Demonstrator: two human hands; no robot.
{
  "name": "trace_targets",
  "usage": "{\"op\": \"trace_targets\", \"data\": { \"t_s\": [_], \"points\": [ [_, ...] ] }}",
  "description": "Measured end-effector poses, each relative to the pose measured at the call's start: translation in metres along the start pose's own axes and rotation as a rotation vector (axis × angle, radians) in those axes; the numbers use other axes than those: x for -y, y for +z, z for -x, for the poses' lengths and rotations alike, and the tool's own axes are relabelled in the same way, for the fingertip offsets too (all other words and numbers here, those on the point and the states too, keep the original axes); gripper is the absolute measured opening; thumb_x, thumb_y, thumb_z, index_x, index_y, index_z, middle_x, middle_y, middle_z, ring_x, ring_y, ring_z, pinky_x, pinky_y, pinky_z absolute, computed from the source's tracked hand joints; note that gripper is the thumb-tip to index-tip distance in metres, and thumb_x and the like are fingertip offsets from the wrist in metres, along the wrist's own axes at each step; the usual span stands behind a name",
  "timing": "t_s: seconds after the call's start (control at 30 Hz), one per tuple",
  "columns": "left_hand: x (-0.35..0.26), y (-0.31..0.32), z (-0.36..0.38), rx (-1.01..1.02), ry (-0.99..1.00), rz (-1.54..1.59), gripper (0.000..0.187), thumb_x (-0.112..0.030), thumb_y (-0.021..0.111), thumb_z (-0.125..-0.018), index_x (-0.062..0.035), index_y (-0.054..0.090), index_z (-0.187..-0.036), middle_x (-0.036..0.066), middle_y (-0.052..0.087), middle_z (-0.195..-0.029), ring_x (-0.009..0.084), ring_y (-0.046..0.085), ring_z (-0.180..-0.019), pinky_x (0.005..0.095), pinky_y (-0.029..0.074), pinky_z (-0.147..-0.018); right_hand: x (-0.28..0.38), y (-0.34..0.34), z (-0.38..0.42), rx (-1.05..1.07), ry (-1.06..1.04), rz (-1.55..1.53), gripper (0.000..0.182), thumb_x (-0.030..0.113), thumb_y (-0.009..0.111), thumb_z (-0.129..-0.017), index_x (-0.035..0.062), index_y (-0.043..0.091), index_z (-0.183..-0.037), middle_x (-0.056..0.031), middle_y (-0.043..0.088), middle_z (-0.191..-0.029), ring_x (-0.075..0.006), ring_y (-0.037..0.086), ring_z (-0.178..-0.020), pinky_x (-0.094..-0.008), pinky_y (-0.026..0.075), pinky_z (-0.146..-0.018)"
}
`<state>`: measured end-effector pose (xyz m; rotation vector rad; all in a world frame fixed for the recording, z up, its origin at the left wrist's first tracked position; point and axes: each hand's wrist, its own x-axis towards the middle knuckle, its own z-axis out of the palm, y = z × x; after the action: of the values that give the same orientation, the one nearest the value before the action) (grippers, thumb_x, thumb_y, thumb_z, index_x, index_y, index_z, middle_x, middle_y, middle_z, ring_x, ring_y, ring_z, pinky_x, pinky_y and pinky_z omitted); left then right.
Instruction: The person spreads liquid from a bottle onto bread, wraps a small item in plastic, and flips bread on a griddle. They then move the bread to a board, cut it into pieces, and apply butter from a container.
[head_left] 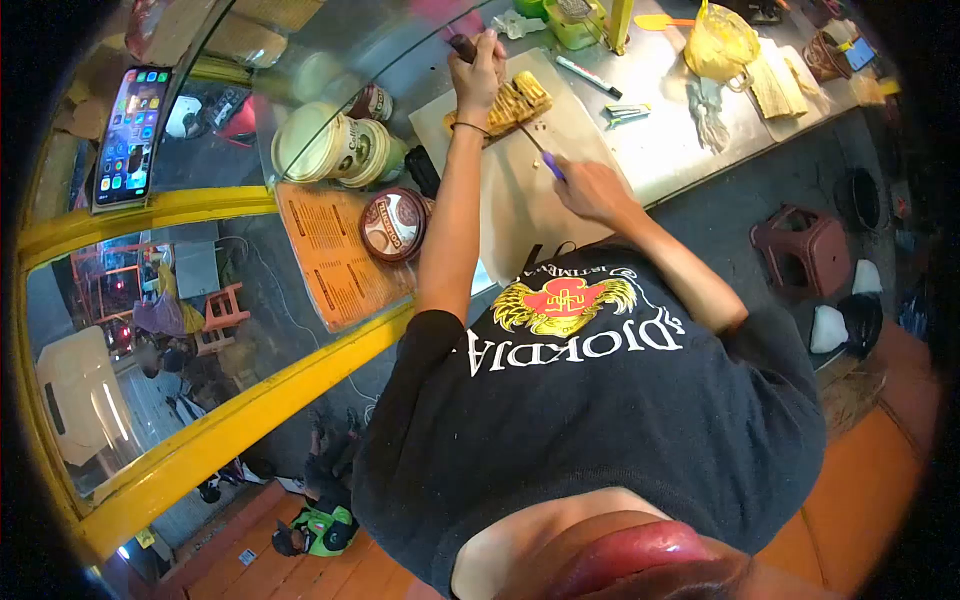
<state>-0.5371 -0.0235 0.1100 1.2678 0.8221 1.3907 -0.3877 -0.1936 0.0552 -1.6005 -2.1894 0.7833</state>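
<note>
My left hand (482, 78) is closed around a tool with a dark brown handle (462, 46); its working end is hidden behind the hand and food. Golden-brown toasted bread (533, 92), scored into pieces, lies on a sheet of brown paper (515, 190) beneath that hand. In my closed right hand (592, 190) is a knife (552, 163) with a purple handle. Its thin blade reaches up to the near edge of the bread, and a few crumbs lie nearby on the paper.
Tubs (310, 145) and a round Goldenfil-type jar (393, 225) stand left, beside an orange menu sheet (325, 250). Right of the paper lie a marker (590, 76), small sachets (628, 114) and a yellow plastic bag (722, 42). A yellow frame (260, 405) borders the left; a stool (803, 250) stands right.
</note>
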Motion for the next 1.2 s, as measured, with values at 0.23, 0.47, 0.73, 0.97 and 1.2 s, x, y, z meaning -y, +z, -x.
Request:
{"op": "trace_targets", "data": {
  "t_s": [0.23,0.47,0.73,0.97,1.2],
  "points": [
    [0.0,-0.002,0.005,-0.014,-0.014,0.012,0.04,-0.028,0.057,-0.094,-0.004,0.05,-0.063,-0.002,0.038,-0.046,0.0067,0.034,-0.037,0.0254,0.023,-0.037,0.0,0.017,-0.024,-0.083,-0.021,-0.006,0.029,0.018,0.052,-0.084,0.0026,0.058,-0.108,-0.0237,0.064,-0.073,-0.0417,0.064,-0.067,-0.0521,0.05,-0.061],
    [0.002,-0.01,0.0,0.018,0.014,0.041,0.04,-0.028,0.057,-0.094,-0.0029,0.051,-0.064,-0.002,0.039,-0.046,0.007,0.034,-0.037,0.0259,0.023,-0.038,-0.009,0.031,-0.039,-0.06,0.024,0.076,0.04,0.019,0.054,-0.085,0.0078,0.053,-0.123,-0.0229,0.065,-0.073,-0.0386,0.065,-0.067,-0.0502,0.05,-0.058],
    [0.0,-0.001,0.002,-0.038,0.042,0.026,0.037,-0.024,0.056,-0.094,-0.0033,0.048,-0.065,-0.003,0.032,-0.046,0.0071,0.026,-0.036,0.0269,0.02,-0.037,-0.026,0.024,0.047,-0.06,-0.023,0.088,0.038,0.021,0.053,-0.087,0.013,0.051,-0.124,-0.0217,0.064,-0.068,-0.0401,0.063,-0.06,-0.0514,0.048,-0.054],
    [0.005,-0.005,0.009,-0.029,0.078,-0.006,0.039,-0.024,0.057,-0.094,-0.0041,0.047,-0.063,-0.002,0.032,-0.046,0.0076,0.025,-0.036,0.0271,0.019,-0.037,-0.032,0.045,0.02,-0.166,-0.012,0.083,0.044,0.022,0.056,-0.086,0.0155,0.051,-0.129,-0.0211,0.062,-0.066,-0.041,0.062,-0.061,-0.052,0.048,-0.057],
    [-0.003,-0.013,0.009,-0.054,-0.001,0.121,0.036,-0.021,0.058,-0.092,-0.0048,0.045,-0.063,-0.003,0.029,-0.048,0.0081,0.023,-0.036,0.0273,0.017,-0.039,-0.037,-0.044,0.128,0.093,0.021,-0.01,0.052,0.025,0.057,-0.086,0.0242,0.049,-0.137,-0.0196,0.062,-0.066,-0.0384,0.062,-0.061,-0.0466,0.051,-0.06]
  ]
}}
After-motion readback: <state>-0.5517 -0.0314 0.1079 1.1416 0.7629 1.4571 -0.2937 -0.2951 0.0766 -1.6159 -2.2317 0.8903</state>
